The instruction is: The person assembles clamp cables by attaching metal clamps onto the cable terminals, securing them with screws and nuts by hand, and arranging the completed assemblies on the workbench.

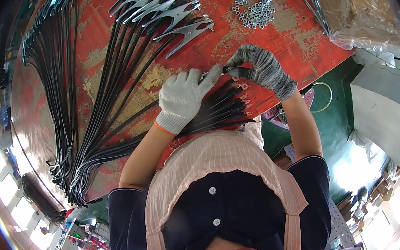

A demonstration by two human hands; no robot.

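My left hand (181, 92), in a white knitted glove with an orange cuff, pinches a small metal piece, mostly hidden by the fingers. Close to its right, my right hand (263, 69), in a grey striped glove, curls round a dark part (238, 72) that meets the metal piece at my left fingertips. Below both hands, black cables with ring terminals (245, 87) fan out over the red worn table (208, 39). Silver metal clamps (160, 8) on black cables (109, 68) lie to the upper left.
Another bundle of cables with clamps (51, 14) lies at the far left. A pile of small nuts (256, 14) is near the table's far side. Clear plastic wrapping (378, 26) is at the upper right, and a pink basket (278, 114) stands beyond the right edge.
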